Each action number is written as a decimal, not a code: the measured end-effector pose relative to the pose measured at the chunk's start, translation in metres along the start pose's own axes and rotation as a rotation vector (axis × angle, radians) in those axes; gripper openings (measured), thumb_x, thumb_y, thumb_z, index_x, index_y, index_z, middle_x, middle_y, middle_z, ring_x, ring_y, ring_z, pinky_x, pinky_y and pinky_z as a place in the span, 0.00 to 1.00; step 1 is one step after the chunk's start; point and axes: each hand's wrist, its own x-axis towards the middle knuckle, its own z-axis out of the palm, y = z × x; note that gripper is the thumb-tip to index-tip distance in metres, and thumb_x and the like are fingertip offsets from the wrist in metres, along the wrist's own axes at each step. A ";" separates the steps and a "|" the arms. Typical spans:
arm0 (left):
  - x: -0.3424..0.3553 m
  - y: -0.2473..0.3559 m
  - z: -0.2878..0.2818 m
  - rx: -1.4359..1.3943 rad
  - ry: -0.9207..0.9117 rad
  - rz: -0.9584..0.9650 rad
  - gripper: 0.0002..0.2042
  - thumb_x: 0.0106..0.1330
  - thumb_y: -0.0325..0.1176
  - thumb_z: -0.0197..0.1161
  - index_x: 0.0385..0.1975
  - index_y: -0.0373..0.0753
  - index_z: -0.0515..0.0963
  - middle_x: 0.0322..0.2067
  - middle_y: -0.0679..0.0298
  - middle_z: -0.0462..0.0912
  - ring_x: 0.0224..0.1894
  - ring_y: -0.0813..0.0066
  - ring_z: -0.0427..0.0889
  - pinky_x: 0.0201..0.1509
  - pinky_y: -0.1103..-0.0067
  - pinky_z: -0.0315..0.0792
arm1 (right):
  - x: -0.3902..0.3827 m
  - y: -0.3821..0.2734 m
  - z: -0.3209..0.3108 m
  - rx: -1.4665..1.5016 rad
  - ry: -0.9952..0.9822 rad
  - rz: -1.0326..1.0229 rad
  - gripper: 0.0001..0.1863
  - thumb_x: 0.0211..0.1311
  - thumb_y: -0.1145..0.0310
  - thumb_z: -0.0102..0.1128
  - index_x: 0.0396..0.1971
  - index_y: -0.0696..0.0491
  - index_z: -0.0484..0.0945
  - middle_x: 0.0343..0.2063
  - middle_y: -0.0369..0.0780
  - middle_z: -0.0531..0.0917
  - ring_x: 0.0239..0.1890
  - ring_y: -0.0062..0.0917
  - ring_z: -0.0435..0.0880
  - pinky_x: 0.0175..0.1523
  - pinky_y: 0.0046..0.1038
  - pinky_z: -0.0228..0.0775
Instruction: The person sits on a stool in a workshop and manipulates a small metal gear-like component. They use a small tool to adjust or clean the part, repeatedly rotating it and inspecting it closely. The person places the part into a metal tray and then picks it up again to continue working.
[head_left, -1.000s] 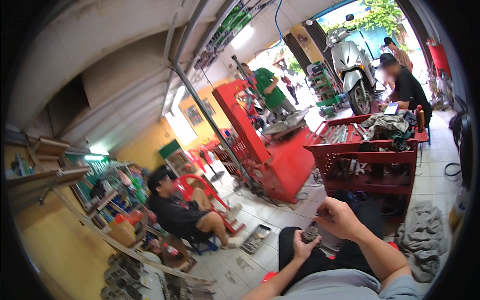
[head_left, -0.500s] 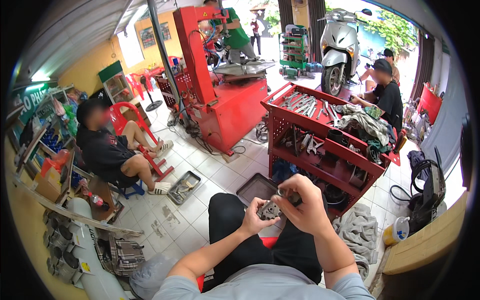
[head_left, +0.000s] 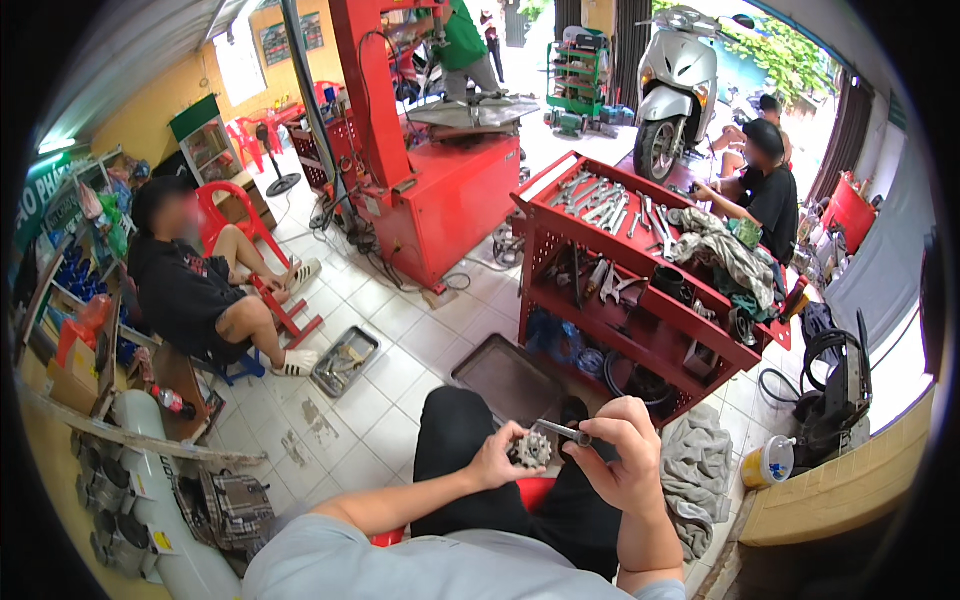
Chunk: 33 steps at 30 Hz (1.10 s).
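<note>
- So, the hands are apart but close, both up over the lap. Left hand (head_left: 491, 461) has its fingers clamped on the edge of a toothed metal part (head_left: 532, 451); right hand (head_left: 628, 452) pinches a metal rod (head_left: 560, 431) between thumb and fingertips.
- Key bit of geometry: the rod lies roughly left-right, its long axis dipping a little toward the right hand, and its far end sits right by the part's upper edge. Can't tell if they touch. The part is just left of the right fingertips.
- Texture-wise, the part is roundish, chunky and dull grey with notches around it; the rod is slim, smooth and shiny, with a thicker, tube-looking end at the fingers.
- Past the knees, a shallow dark tray (head_left: 505, 375) with rounded corners sits on glossy white tiles.
- Ahead to the right, a red sheet-metal cart (head_left: 545, 218) carries shiny wrenches (head_left: 603, 207) and a crumpled rag (head_left: 730, 250).
- Right of the legs, a grey cloth (head_left: 700, 470) lies in soft folds.
</note>
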 end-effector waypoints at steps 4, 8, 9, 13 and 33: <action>0.000 0.009 0.023 -0.033 0.113 0.060 0.29 0.48 0.38 0.83 0.44 0.36 0.71 0.39 0.60 0.83 0.42 0.76 0.83 0.47 0.76 0.77 | -0.018 -0.009 -0.015 0.090 -0.011 -0.015 0.19 0.44 0.76 0.78 0.37 0.56 0.79 0.30 0.40 0.76 0.32 0.32 0.75 0.36 0.30 0.67; -0.005 0.029 0.045 -0.123 0.203 0.123 0.29 0.49 0.32 0.82 0.46 0.37 0.69 0.42 0.61 0.81 0.45 0.76 0.82 0.50 0.76 0.77 | -0.019 -0.016 -0.038 0.114 -0.110 -0.090 0.19 0.44 0.76 0.78 0.37 0.56 0.79 0.31 0.40 0.77 0.32 0.31 0.76 0.36 0.31 0.66; -0.005 0.036 0.046 -0.125 0.214 0.130 0.29 0.49 0.31 0.82 0.46 0.37 0.69 0.42 0.62 0.81 0.45 0.76 0.82 0.51 0.76 0.77 | -0.017 -0.019 -0.042 0.118 -0.110 -0.110 0.19 0.44 0.75 0.78 0.37 0.55 0.79 0.31 0.39 0.77 0.32 0.31 0.76 0.37 0.31 0.66; -0.017 0.074 0.048 -0.111 0.204 0.252 0.28 0.50 0.27 0.81 0.47 0.37 0.68 0.42 0.62 0.81 0.45 0.78 0.82 0.52 0.77 0.78 | -0.020 -0.034 -0.049 0.097 -0.072 -0.137 0.17 0.45 0.74 0.76 0.36 0.54 0.79 0.31 0.38 0.79 0.32 0.32 0.77 0.39 0.32 0.65; -0.057 0.116 0.022 -0.264 0.196 0.481 0.28 0.49 0.29 0.82 0.44 0.37 0.68 0.37 0.62 0.84 0.41 0.79 0.85 0.50 0.79 0.79 | 0.006 -0.123 -0.025 0.107 0.112 -0.032 0.10 0.59 0.72 0.71 0.37 0.58 0.80 0.29 0.36 0.83 0.32 0.15 0.79 0.39 0.21 0.72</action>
